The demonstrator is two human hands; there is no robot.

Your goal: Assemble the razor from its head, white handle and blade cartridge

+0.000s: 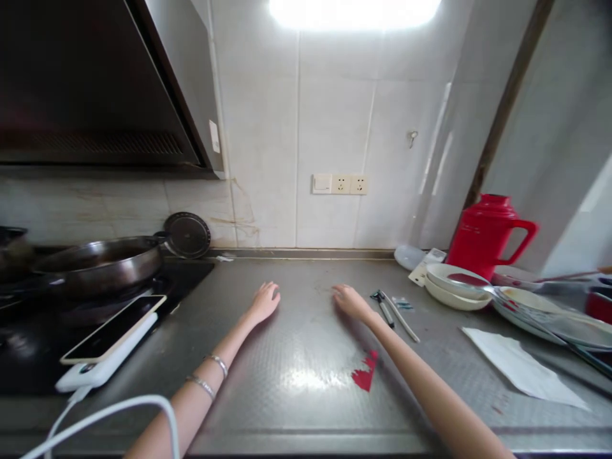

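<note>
My left hand rests on the steel counter, fingers stretched forward and holding nothing. To its right, my right hand also lies on the counter with its fingers loosely spread and no object in them. Just right of that hand are a dark-handled tool that looks like a peeler or razor, a thin pale stick and a small clear packet. A jagged red piece of paper or film lies flat near my right forearm.
At the left, a steel pan sits on the black stove, near a phone on a white power bank with a cable. To the right stand a red thermos, stacked bowls, plates and a white napkin.
</note>
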